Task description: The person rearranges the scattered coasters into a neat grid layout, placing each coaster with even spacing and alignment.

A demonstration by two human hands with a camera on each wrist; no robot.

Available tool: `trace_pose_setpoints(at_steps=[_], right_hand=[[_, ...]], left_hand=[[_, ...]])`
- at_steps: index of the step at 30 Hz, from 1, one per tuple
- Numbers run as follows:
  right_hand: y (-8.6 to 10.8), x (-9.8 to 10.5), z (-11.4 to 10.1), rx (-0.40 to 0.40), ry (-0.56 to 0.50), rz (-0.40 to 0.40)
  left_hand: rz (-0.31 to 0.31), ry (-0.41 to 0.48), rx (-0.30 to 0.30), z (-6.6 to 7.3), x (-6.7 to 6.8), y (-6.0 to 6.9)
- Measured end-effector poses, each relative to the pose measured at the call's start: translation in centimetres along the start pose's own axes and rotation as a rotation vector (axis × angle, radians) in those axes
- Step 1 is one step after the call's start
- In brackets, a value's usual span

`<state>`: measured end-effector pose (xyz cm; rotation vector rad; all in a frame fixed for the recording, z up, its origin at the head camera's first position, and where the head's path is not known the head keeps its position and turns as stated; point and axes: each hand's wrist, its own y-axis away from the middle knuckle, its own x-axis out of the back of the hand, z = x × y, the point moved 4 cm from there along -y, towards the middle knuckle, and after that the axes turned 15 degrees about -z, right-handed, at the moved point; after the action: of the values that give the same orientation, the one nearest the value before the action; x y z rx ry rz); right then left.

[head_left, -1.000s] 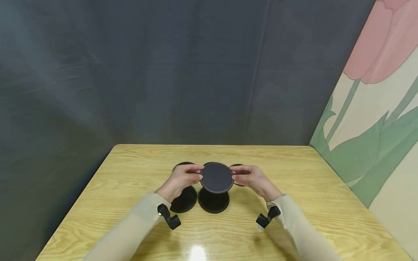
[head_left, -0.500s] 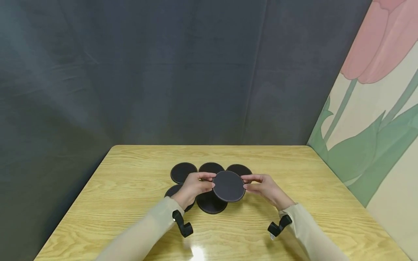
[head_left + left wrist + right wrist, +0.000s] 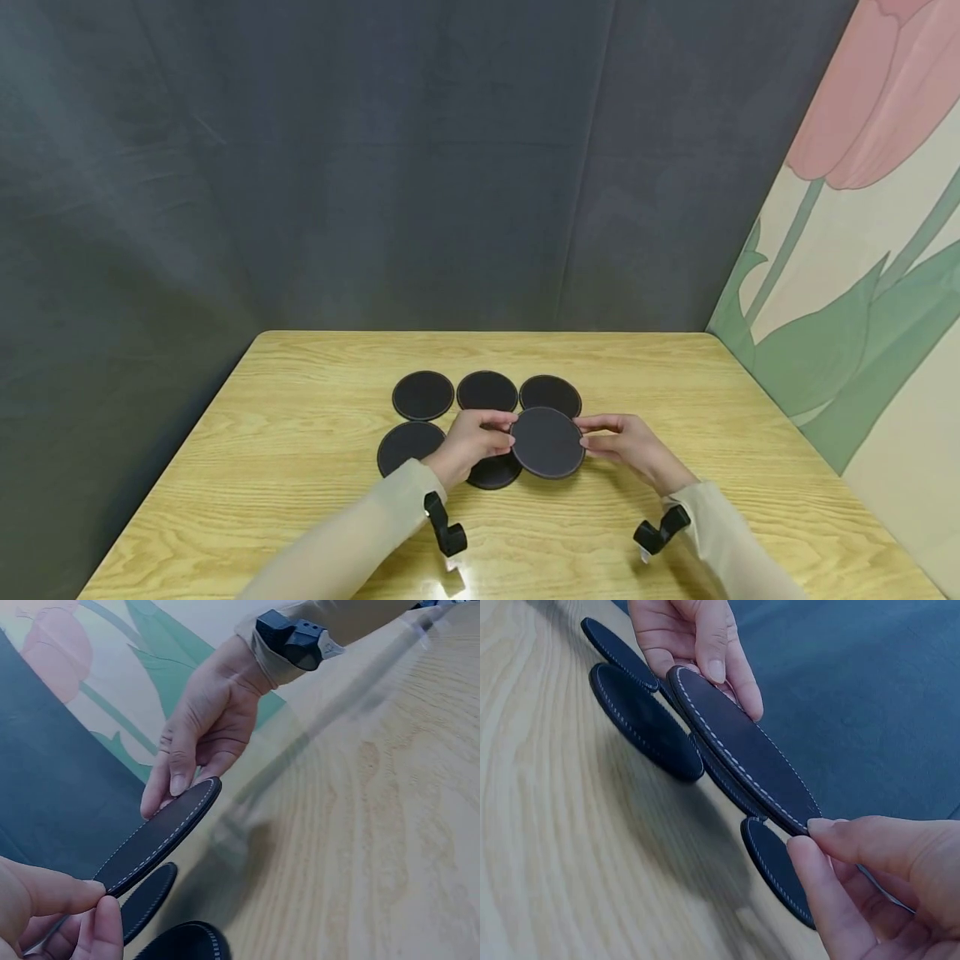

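Observation:
A round black coaster (image 3: 547, 442) with pale stitching round its edge is held above the table between both hands. On its left rim, my left hand (image 3: 471, 446) pinches it with thumb and fingers. My right hand (image 3: 632, 448) pinches the opposite rim. In the right wrist view the held coaster (image 3: 742, 750) is tilted, with lower coasters visible behind it. Three like coasters lie in a back row: left (image 3: 423, 395), middle (image 3: 487, 390) and right (image 3: 551, 393). Nearer lie a front left coaster (image 3: 407, 443) and a front middle coaster (image 3: 495, 473), both partly hidden by my left hand.
The coasters lie on a light wood-grain table (image 3: 300, 417). A dark curtain (image 3: 450, 167) hangs behind its back edge. To the right stands a wall (image 3: 862, 333) painted with tulips. Each sleeve bears a black wrist device, such as the left one (image 3: 446, 525).
Both hands have carried the coaster to the right and towards the person, and lower in the view. The back row and front left coaster have come more into sight.

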<state>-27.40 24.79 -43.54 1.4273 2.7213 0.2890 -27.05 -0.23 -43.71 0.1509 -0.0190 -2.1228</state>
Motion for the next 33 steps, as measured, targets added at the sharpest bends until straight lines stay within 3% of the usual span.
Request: trace_pose_setpoints(at_steps=[9,19,33], right_hand=[[0.9,0.8,0.8,-0.041,-0.038,-0.001],[1.4,1.4,1.5,-0.054,-0.061,0.000],[1.6,1.7,2.0,-0.081,-0.053,0.017]], left_hand=[[-0.003,-0.010,0.012,-1.1,-1.3,-1.0],[0.007,-0.107,0.010,-1.9,-2.1,-1.4],[0.023,-0.223,0.031,-1.8,-2.8,-1.6]])
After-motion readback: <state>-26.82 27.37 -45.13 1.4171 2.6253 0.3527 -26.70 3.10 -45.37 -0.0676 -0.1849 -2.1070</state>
